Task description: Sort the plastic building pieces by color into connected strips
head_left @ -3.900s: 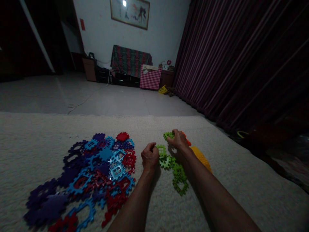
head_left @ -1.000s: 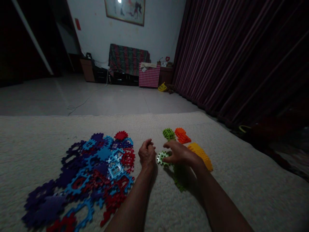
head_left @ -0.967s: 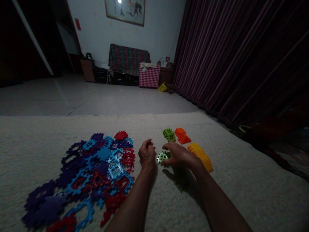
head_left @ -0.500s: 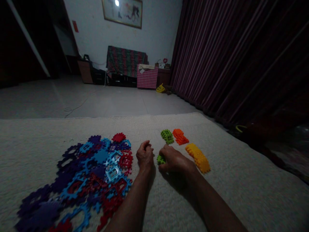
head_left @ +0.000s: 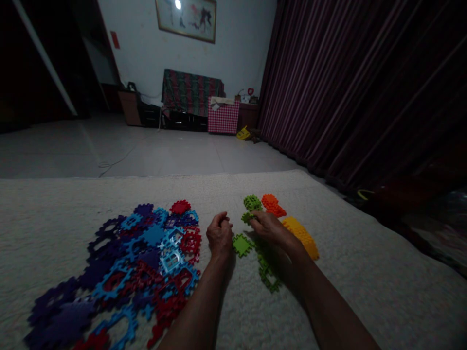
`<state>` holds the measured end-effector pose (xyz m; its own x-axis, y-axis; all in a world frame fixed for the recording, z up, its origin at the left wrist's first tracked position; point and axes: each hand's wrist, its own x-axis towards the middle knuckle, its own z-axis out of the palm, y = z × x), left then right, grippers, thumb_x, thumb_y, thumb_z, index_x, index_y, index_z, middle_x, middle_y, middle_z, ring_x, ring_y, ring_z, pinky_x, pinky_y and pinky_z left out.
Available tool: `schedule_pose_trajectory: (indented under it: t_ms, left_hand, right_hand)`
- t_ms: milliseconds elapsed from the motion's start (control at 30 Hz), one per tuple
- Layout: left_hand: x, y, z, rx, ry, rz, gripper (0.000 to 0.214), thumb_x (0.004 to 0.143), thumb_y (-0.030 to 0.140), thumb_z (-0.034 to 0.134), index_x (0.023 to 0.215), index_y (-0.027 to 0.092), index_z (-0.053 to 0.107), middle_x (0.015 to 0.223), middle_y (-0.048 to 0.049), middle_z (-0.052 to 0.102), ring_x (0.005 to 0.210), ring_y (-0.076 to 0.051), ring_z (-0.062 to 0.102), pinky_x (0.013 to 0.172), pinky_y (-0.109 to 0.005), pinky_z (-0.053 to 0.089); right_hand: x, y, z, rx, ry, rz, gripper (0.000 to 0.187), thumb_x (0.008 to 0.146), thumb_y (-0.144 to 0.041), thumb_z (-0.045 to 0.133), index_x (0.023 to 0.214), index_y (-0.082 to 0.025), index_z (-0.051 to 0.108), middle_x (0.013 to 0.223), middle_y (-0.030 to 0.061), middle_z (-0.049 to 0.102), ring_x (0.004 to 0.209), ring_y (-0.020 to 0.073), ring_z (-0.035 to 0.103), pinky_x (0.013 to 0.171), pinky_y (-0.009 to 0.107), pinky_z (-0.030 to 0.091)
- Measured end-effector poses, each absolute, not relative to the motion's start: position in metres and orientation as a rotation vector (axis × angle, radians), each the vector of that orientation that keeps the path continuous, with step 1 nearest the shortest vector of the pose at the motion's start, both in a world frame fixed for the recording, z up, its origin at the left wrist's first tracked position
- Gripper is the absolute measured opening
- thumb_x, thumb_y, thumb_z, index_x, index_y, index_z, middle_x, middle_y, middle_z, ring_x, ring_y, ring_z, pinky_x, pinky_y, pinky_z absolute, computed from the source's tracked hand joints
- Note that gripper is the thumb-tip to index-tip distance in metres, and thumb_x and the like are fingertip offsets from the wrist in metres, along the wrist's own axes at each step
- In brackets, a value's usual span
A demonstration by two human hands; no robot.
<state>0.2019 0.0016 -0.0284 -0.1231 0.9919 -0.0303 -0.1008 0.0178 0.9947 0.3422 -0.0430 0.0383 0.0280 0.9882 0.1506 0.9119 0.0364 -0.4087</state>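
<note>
My right hand pinches a green toothed tile just in front of a small green stack. My left hand rests on the carpet as a loose fist, and I cannot see anything in it. Between the hands a loose green tile lies flat. More green tiles lie partly under my right forearm. An orange stack and a yellow stack lie to the right of my right hand.
A spread of blue, purple and red tiles covers the cream carpet at the left. Dark striped curtains hang on the right. Bare floor, a covered cabinet and a checked box lie beyond.
My right hand took a green tile from the carpet near my left fist and carried it forward towards the green stack. The left hand stayed where it was.
</note>
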Motion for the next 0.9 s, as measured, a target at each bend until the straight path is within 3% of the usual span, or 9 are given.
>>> schedule_pose_trajectory:
  t_ms: [167,267,433,600,900]
  left_hand:
    - [0.202,0.001,-0.028,1.058,1.24,1.318,0.033,0.075,0.021,0.052,0.102,0.017,0.07,0.085,-0.0052,0.07,0.069,-0.015,0.066,0.057,-0.023,0.049]
    - [0.202,0.002,-0.03,1.042,1.232,1.315,0.033,0.074,0.021,0.052,0.102,0.018,0.07,0.086,-0.0049,0.07,0.068,-0.014,0.066,0.056,-0.023,0.049]
    - [0.204,0.004,-0.034,1.023,1.214,1.316,0.035,0.073,0.021,0.052,0.103,0.018,0.069,0.085,-0.0048,0.069,0.067,-0.014,0.065,0.054,-0.022,0.048]
    - [0.205,0.004,-0.033,1.013,1.213,1.318,0.035,0.073,0.022,0.052,0.103,0.017,0.07,0.077,-0.0035,0.068,0.059,-0.013,0.062,0.051,-0.023,0.047]
    - [0.205,0.005,-0.036,1.019,1.232,1.31,0.033,0.073,0.022,0.053,0.101,0.02,0.07,0.081,-0.0037,0.069,0.066,-0.014,0.065,0.054,-0.022,0.048]
  right_hand:
    - [0.354,-0.033,0.013,-1.977,-1.854,0.096,0.028,0.083,-0.006,0.044,0.094,-0.017,0.067,0.095,0.0082,0.067,0.09,0.0184,0.058,0.083,0.029,0.044]
    - [0.359,-0.037,0.009,-1.969,-1.947,0.196,0.024,0.075,-0.009,0.057,0.095,-0.016,0.069,0.095,0.0077,0.067,0.091,0.0197,0.061,0.083,0.03,0.046]
    - [0.369,-0.043,0.014,-2.018,-1.93,0.387,0.052,0.069,-0.014,0.066,0.121,-0.017,0.062,0.116,0.0101,0.065,0.101,0.0219,0.062,0.088,0.031,0.048]
    - [0.366,-0.039,0.009,-1.986,-2.034,0.33,0.048,0.07,-0.02,0.068,0.118,-0.014,0.063,0.116,0.0133,0.064,0.107,0.0254,0.06,0.093,0.035,0.046]
    - [0.375,-0.039,0.002,-1.881,-1.881,0.197,0.05,0.073,-0.019,0.066,0.122,-0.021,0.06,0.121,0.0115,0.062,0.113,0.0257,0.058,0.095,0.04,0.048]
